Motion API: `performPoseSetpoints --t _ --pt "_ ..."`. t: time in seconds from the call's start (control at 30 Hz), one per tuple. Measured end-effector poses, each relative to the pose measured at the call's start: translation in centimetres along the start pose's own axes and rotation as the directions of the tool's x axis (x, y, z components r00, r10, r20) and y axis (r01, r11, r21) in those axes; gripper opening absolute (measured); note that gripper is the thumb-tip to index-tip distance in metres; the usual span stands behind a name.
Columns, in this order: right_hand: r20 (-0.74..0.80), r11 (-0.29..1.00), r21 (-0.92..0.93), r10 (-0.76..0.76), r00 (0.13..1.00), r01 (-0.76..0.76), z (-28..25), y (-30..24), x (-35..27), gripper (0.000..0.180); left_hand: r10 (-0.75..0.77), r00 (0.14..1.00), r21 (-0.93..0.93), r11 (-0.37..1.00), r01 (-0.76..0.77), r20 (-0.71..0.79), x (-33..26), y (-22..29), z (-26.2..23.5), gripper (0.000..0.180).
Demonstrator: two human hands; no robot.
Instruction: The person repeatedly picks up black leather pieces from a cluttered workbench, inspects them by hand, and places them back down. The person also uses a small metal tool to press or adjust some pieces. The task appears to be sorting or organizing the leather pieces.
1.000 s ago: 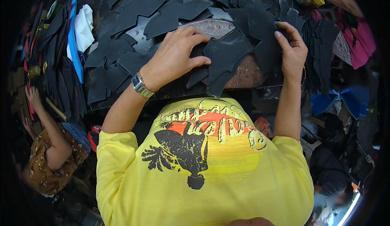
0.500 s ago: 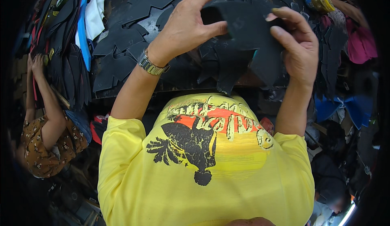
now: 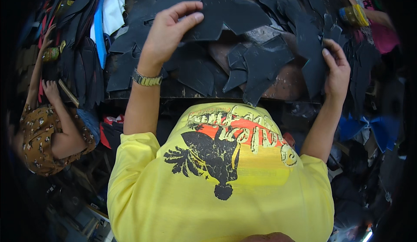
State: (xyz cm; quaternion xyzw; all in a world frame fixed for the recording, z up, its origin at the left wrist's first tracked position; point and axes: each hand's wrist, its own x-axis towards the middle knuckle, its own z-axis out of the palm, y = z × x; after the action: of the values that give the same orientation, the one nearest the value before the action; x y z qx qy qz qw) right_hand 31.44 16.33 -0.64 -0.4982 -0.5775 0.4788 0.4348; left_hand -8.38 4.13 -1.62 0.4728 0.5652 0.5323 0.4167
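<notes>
A flat black cut piece (image 3: 226, 13), dark and angular like a shaped sheet of rubber or leather, is held up over the far middle of the tabletop (image 3: 282, 83) by the left hand (image 3: 167, 35). The grip of that hand is closed on the piece's left edge, with the thumb on the near face and the fingers curled over the far rim. A metal watch (image 3: 147, 79) is worn on the left wrist.

At the right, a second black piece (image 3: 313, 66) is gripped by the right hand (image 3: 336, 68); the fingers are wrapped around its right edge, and the piece hangs down along the near right part of the tabletop. Between the two hands, a third black piece (image 3: 263, 66) is seen lying over the near edge of the tabletop, its tip pointing toward the person. Whether it touches the piece in the right hand cannot be told.

The worn brown tabletop is largely covered by more loose black pieces (image 3: 195, 72), overlapping one another. At its far left, a white cloth (image 3: 114, 7) and a blue strip (image 3: 100, 33) are seen beside a stack of dark pieces (image 3: 82, 68).

A yellow printed shirt (image 3: 226, 185) fills the near part of the view. At the left, another person in a brown patterned top (image 3: 41, 137) is seen, arms raised toward the stack. At the far right, another person's arm with coloured bangles (image 3: 355, 16) is visible.
</notes>
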Motion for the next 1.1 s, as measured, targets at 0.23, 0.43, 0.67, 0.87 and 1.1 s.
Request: performPoseSetpoints --t 0.23,0.43,0.67,0.87,1.1 --pt "0.097 0.780 -0.594 -0.175 0.980 0.198 1.3 1.2 -1.7 0.037 -0.191 0.975 -0.262 0.941 0.214 0.110 -2.0 -1.1 0.1 0.036" --pt "0.308 0.773 -0.503 -0.257 0.916 0.386 4.5 -1.9 -2.9 0.046 -0.218 0.961 -0.359 0.894 0.266 0.169 -2.6 -0.9 -0.2 0.041" --pt "0.648 0.655 -0.500 -0.151 0.746 0.567 7.5 -2.9 -3.1 0.077 -0.185 0.973 -0.333 0.917 0.221 0.136 -2.8 -0.7 0.0 0.042" --pt "0.649 0.655 -0.534 -0.086 0.756 0.534 8.7 -2.9 -2.3 0.085 -0.109 0.994 -0.297 0.948 0.113 0.031 -3.5 -0.9 -1.1 0.044" --pt "0.683 0.782 -0.418 -0.066 0.728 0.463 8.4 -2.2 -1.6 0.082 -0.115 0.993 -0.246 0.962 0.116 0.018 -4.1 -1.3 -1.2 0.044"
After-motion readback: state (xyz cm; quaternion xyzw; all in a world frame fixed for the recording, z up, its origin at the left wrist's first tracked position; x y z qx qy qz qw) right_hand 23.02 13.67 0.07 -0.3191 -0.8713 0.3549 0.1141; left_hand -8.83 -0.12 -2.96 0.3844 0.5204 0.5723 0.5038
